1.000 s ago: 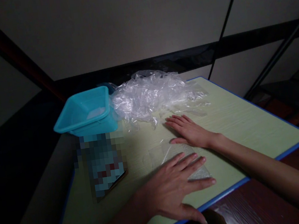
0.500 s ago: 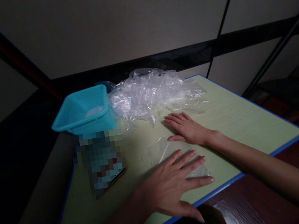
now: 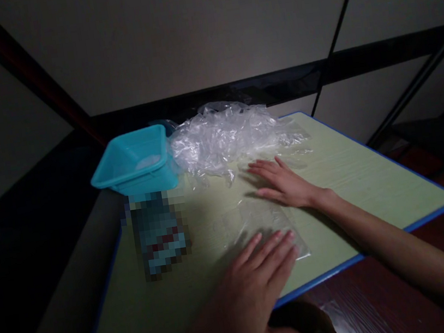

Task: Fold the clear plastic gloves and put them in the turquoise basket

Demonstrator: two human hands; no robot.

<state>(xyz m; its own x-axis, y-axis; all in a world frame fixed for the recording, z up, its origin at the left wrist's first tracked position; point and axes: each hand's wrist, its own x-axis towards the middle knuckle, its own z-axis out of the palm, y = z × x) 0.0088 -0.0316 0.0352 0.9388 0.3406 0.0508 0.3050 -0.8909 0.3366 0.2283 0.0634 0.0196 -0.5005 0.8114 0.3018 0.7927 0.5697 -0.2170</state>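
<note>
A clear plastic bag (image 3: 250, 219) lies flat on the pale green table, between my two hands. My left hand (image 3: 250, 283) is spread over the bag's near edge, palm down, its fingertips covering part of it. Whether it presses on the bag or hovers I cannot tell. Just past the bag's far corner is my right hand (image 3: 284, 182), fingers stretched out and holding nothing. Beyond that hand sits a crumpled heap of clear plastic bags (image 3: 226, 135).
At the back left stands a turquoise plastic basket (image 3: 135, 178) with something whitish inside. In front of it lies a blurred-out object (image 3: 161, 235). The table (image 3: 374, 189) has a blue edge, and a panelled wall (image 3: 195, 38) rises behind.
My left hand has drawn back toward me, its fingers closer together, uncovering more of the bag. My right hand has lifted slightly. The whole view has shifted a little.
</note>
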